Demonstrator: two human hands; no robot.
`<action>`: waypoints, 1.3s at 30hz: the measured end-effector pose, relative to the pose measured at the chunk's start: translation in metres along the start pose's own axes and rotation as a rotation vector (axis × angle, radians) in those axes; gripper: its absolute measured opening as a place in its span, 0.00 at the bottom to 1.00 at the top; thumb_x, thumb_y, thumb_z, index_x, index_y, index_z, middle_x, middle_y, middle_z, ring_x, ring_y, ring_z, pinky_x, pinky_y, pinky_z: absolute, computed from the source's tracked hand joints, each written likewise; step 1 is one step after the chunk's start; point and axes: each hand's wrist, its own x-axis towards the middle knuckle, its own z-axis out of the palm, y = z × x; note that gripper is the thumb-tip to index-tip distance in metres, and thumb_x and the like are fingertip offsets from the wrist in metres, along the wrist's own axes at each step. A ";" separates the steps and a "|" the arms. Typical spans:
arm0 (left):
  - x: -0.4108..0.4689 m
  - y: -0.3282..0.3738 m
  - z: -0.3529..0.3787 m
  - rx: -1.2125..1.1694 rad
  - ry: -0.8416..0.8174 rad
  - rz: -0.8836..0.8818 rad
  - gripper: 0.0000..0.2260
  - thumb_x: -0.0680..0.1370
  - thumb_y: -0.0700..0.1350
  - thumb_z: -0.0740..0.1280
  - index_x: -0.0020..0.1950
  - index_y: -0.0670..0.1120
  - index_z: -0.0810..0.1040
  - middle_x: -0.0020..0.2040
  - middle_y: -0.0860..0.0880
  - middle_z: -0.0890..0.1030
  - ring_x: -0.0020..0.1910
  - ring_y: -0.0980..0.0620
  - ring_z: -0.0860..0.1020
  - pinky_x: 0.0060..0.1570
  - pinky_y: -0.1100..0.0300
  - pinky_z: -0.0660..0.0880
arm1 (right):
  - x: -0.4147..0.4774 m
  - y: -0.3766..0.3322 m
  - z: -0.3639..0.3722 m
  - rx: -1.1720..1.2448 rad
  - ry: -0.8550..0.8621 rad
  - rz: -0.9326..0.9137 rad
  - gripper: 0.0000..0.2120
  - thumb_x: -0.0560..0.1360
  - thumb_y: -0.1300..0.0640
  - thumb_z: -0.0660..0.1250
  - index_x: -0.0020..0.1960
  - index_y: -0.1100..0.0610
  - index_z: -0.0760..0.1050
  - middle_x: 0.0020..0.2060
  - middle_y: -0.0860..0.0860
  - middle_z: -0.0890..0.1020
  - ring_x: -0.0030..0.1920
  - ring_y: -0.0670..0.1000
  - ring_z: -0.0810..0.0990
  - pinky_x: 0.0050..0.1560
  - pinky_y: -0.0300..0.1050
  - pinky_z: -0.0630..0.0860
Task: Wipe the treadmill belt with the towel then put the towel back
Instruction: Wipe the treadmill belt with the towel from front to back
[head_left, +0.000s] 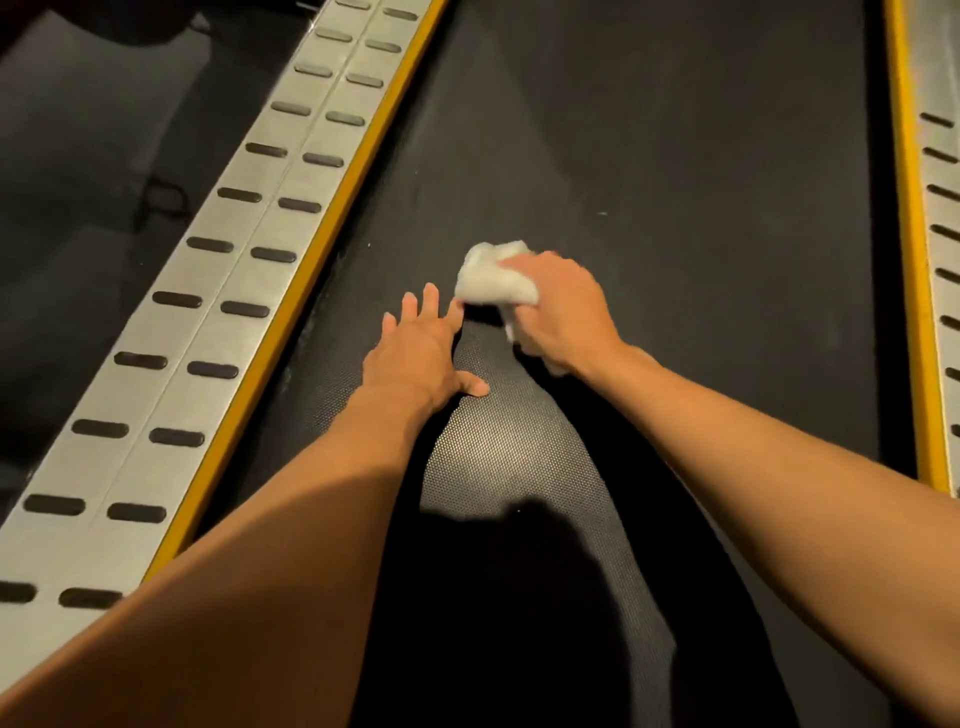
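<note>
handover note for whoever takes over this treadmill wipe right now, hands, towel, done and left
Right hand: grips the bunched white towel and presses it onto the belt, about mid-width.
Left hand: fingers straight, flat on the belt just left of the towel, holding nothing.
Done: the towel is in hand and on the belt, so wiping is under way. How much of the belt is already wiped cannot be told.
Left: finish wiping the belt, then put the towel back. The towel's place is not in view.
</note>
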 end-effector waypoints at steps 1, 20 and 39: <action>-0.001 0.000 -0.001 -0.023 0.007 -0.007 0.43 0.70 0.57 0.74 0.78 0.50 0.55 0.80 0.46 0.43 0.77 0.38 0.44 0.73 0.41 0.53 | -0.007 -0.007 -0.003 0.025 -0.057 -0.069 0.14 0.71 0.56 0.59 0.52 0.45 0.78 0.49 0.48 0.83 0.52 0.57 0.80 0.47 0.47 0.72; -0.009 -0.026 -0.003 0.106 0.061 -0.017 0.47 0.70 0.60 0.73 0.79 0.51 0.49 0.79 0.44 0.43 0.78 0.39 0.45 0.73 0.40 0.52 | 0.058 -0.024 0.005 0.114 0.158 0.133 0.28 0.71 0.54 0.55 0.70 0.48 0.70 0.63 0.54 0.77 0.62 0.60 0.74 0.60 0.51 0.70; -0.017 -0.045 -0.015 0.106 -0.156 -0.138 0.56 0.65 0.56 0.78 0.79 0.49 0.43 0.79 0.40 0.42 0.76 0.32 0.43 0.68 0.29 0.55 | 0.051 -0.074 0.026 0.274 0.017 -0.166 0.26 0.72 0.60 0.59 0.69 0.51 0.74 0.65 0.53 0.78 0.66 0.56 0.74 0.66 0.50 0.70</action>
